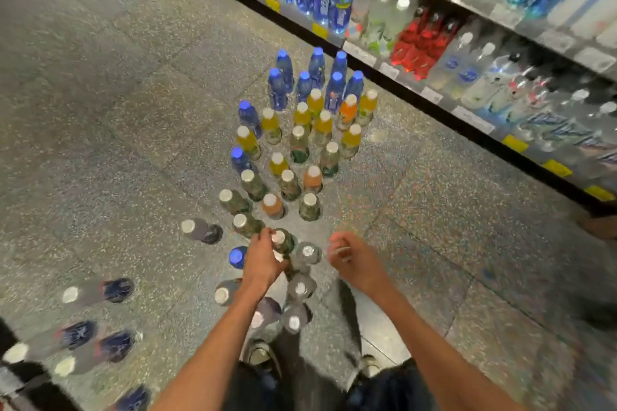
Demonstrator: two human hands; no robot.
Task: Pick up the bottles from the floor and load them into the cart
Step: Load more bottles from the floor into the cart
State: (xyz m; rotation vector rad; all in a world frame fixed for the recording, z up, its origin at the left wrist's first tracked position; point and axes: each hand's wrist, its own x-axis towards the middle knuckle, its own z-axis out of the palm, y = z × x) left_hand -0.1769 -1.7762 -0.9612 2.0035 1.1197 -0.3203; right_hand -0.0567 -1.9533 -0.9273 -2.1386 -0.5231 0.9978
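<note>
Speckled floor (100, 110) of a shop aisle, drinks shelf (467, 53) along the right.
Bottles (300, 143) stand clustered on the floor ahead, more lie at lower left. Left hand (262, 260) curls round a white-capped bottle (282, 240); right hand (350, 259) hovers beside it, fingers curled, grasping nothing clear.

Speckled floor (100, 110) with upright bottles (293, 143) grouped at centre: blue-capped ones farthest, then yellow and orange ones, then greenish and clear ones nearest. Left hand (263, 260) curls its fingers round the neck of a white-capped bottle (282, 240) at the near edge of the group. Right hand (350, 259), fingers curled, lies just right of the group; whether it holds anything cannot be told. Further bottles stand apart at lower left. A stocked shelf (434, 83) runs along the right.
</note>
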